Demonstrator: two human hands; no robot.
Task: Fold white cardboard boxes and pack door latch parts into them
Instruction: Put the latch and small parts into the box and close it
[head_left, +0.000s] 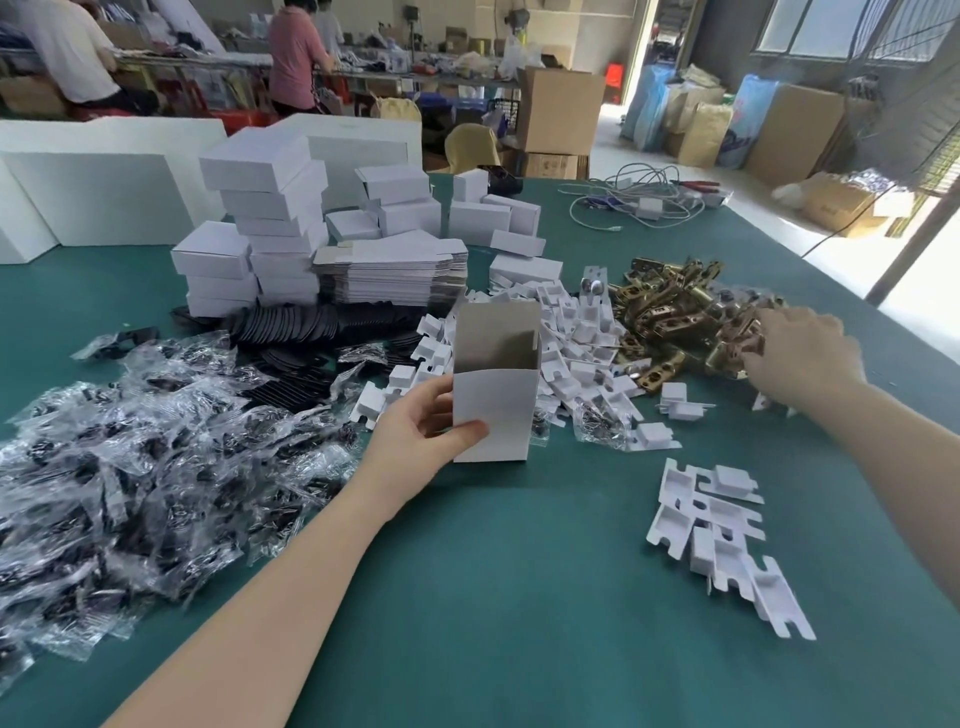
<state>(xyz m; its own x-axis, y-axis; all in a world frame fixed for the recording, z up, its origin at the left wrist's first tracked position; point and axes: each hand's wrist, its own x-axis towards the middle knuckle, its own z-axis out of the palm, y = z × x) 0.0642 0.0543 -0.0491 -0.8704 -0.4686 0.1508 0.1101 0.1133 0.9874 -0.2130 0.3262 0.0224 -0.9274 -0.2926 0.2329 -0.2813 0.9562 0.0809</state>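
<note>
My left hand (415, 434) grips a folded white cardboard box (496, 395) that stands upright on the green table (519, 597), its top flap open. My right hand (802, 348) reaches into the pile of brass door latch parts (675, 317) at the right; its fingers curl over one latch at the pile's edge. A heap of small white cardboard inserts (571, 338) lies between the box and the latches. A few more inserts (717, 530) lie loose near my right forearm.
Clear bags of black parts (130, 467) cover the table's left. Behind them lie black discs (301, 327), a stack of flat box blanks (395, 270) and piles of finished white boxes (270, 208). Cables (639, 200) lie far right. People work at benches behind.
</note>
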